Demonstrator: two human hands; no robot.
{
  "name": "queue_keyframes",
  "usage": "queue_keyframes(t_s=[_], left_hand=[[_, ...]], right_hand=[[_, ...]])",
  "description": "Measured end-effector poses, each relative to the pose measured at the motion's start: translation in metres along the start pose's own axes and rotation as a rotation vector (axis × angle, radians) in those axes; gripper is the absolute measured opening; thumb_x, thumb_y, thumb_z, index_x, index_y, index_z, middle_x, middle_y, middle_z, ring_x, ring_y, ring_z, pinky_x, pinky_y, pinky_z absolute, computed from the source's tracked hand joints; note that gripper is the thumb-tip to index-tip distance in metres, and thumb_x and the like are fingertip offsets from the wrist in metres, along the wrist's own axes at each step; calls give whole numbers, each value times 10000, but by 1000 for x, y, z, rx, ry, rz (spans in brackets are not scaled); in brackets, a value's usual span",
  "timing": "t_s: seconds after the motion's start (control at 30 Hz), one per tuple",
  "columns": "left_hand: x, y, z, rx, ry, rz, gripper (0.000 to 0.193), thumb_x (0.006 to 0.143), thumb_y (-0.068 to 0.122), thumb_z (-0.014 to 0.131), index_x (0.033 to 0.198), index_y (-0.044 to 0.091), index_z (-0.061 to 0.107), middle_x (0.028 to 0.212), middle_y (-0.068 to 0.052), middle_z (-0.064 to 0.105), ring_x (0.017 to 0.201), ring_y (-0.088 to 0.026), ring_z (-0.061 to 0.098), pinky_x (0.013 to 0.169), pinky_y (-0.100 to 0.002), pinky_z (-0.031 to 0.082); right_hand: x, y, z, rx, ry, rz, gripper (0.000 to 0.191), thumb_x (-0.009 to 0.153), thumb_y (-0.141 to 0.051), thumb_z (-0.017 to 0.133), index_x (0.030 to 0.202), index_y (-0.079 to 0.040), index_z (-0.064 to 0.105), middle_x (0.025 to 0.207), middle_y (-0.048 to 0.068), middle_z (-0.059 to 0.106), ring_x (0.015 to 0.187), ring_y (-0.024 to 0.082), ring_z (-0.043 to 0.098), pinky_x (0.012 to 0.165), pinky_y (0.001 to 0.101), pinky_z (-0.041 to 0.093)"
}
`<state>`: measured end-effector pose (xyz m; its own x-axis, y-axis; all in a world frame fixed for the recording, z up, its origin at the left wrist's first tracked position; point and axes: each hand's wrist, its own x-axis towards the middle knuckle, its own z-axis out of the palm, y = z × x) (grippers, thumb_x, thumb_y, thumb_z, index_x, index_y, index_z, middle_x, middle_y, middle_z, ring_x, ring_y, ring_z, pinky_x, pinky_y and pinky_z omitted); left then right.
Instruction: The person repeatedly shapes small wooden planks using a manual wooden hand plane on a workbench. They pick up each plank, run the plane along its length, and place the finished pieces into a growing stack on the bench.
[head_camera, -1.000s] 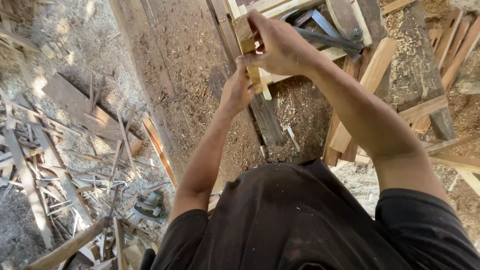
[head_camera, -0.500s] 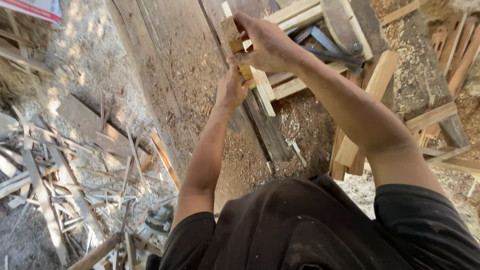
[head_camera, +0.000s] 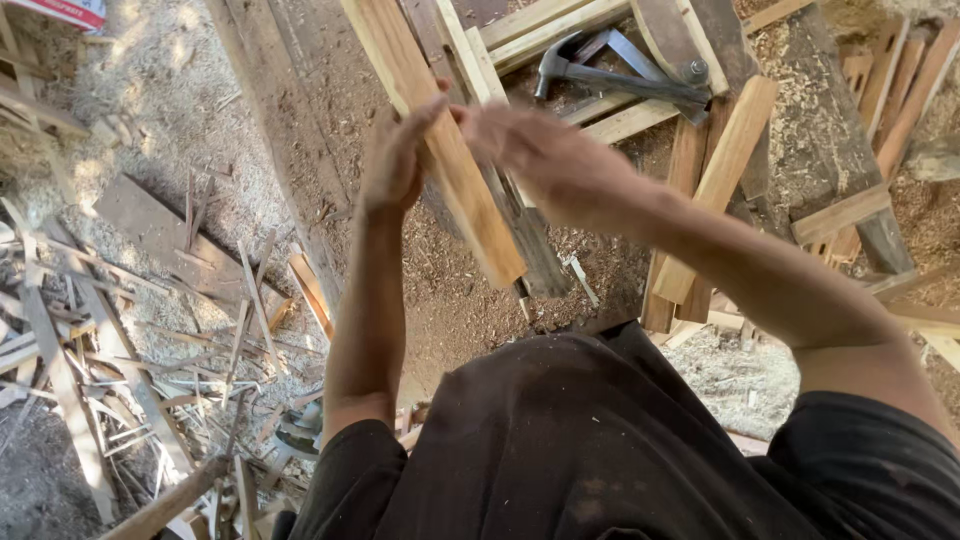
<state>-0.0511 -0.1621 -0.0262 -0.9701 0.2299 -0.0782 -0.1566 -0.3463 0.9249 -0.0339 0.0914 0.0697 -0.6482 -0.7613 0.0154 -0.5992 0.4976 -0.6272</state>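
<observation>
I hold a pale wooden slat (head_camera: 440, 150) in front of my chest, above the sawdust-covered surface (head_camera: 330, 110). Its long axis runs diagonally, from the upper left, far from me, down to the lower right, nearer my body. My left hand (head_camera: 395, 160) grips its left edge near mid-length, fingers curled shut on the wood. My right hand (head_camera: 530, 150) meets the slat from the right at about the same height; motion blur hides how firmly those fingers close. A claw hammer (head_camera: 600, 70) lies beyond, well apart from both hands.
</observation>
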Motion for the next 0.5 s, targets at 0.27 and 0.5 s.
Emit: queue_keyframes(t_s=[0.27,0.5], left_hand=[[-25,-64,60,1000,162,258,805,928,311,854,1452,-15,338,1041,-147,673,841,-233,682,709,-376,625],[-23,-139,17,1121,42,35,594,964,221,759,1376,8,388,1143,-167,747,997,-308,759,840,-437,655]], right_hand=[[50,6,-21,247,-15,291,682,924,-472,785,1347,-70,432,1013,149,613,936,276,632,875,432,593],[57,36,4,242,-42,163,506,938,-386,811,1169,-139,434,883,57,548,820,202,572,734,340,539]])
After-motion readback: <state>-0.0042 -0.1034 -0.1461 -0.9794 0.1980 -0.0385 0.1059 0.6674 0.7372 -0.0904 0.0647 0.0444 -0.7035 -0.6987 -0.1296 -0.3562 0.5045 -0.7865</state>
